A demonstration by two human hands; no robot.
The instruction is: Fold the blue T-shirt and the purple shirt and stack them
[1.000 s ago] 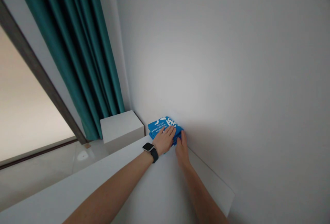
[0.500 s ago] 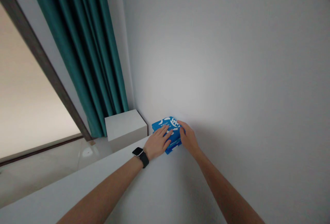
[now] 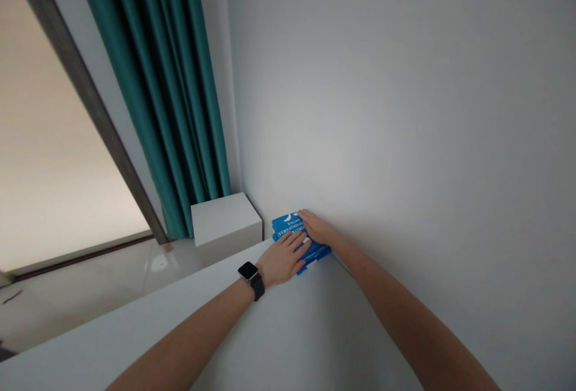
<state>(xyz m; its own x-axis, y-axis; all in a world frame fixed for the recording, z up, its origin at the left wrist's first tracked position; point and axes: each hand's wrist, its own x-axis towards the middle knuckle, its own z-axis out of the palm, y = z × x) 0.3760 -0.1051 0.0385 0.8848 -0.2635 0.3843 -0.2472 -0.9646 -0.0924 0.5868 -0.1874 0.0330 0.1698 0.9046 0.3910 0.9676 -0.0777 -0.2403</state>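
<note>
A folded blue item (image 3: 282,223) with white lettering lies in layers on a white surface (image 3: 148,325), close to the wall; whether it is a bag or a cloth I cannot tell. My left hand (image 3: 282,259), with a black watch on its wrist, rests on the near left part with the fingers spread. Across the far right part lies my right hand (image 3: 316,227), its fingers stretched out over the print. Both hands touch the blue item from above and cover much of it.
Beyond the white surface's left edge stands a white box-shaped cabinet (image 3: 229,223) in the corner. A green curtain (image 3: 180,91) hangs behind it, beside a dark frame (image 3: 96,103). The pale wall (image 3: 382,79) rises just past my right hand.
My right hand has moved from the right edge of the blue item onto its top. The left hand stays flat on it. The view has shifted slightly left.
</note>
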